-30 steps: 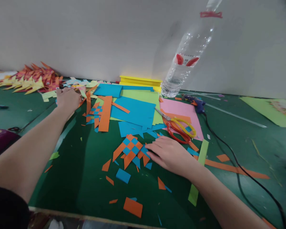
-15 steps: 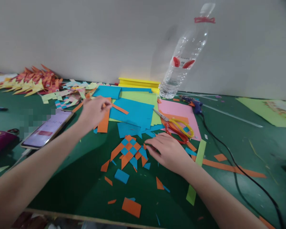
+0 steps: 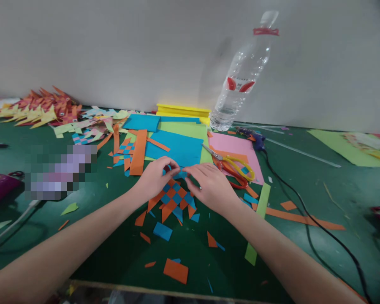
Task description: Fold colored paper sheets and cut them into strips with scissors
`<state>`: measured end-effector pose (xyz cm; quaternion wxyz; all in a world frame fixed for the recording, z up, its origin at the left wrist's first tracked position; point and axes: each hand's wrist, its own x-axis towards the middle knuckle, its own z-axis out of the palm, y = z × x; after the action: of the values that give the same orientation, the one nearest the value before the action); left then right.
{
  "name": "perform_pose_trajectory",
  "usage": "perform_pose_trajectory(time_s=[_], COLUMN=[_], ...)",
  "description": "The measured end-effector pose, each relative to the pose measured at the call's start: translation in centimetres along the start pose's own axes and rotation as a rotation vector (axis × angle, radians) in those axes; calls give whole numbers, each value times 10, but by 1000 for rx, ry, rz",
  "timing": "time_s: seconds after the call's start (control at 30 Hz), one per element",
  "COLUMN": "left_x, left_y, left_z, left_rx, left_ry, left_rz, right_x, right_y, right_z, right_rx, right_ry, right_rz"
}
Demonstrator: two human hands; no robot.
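Observation:
A small mat woven from orange and blue paper strips (image 3: 174,199) lies on the green table (image 3: 98,236) in front of me. My left hand (image 3: 155,177) is at its upper left edge, fingers curled and pinching a strip at the top. Opposite it, my right hand (image 3: 209,185) rests on the mat's upper right edge with fingertips pressed to the same spot. The two hands nearly touch above the mat.
Blue sheets (image 3: 177,147), green and pink paper and orange strips (image 3: 138,152) lie behind the mat. Scissors (image 3: 232,169) sit to the right, with a glue gun (image 3: 253,137) and its black cable (image 3: 307,228). A plastic bottle (image 3: 240,80) leans on the wall. Paper scraps litter the table; a blurred-out device (image 3: 60,171) is left.
My left hand came back from the far left pile, across the orange strips, to the woven mat. My right hand slid up to the mat's top edge.

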<state>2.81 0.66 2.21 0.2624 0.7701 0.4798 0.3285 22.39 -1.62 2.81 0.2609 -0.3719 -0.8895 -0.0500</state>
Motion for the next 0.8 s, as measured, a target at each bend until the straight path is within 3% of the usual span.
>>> perform_pose_trajectory(time_s=[0.17,0.27,0.6,0.8], left_x=[10,11,8,3], left_y=[0,-6,-13,-16], left_z=[-3,-3,2,-3], left_rx=[-10,-9,-3,11], left_ry=[64,86,48,14], left_rz=[-34,-54,-56,-19], right_x=[19,24,15,12], right_y=[2,7,14,13], right_z=[11,22,36,40], right_rx=[200,303,328,211], right_ry=[-18,0,6,7], right_rz=[230,284,284,160])
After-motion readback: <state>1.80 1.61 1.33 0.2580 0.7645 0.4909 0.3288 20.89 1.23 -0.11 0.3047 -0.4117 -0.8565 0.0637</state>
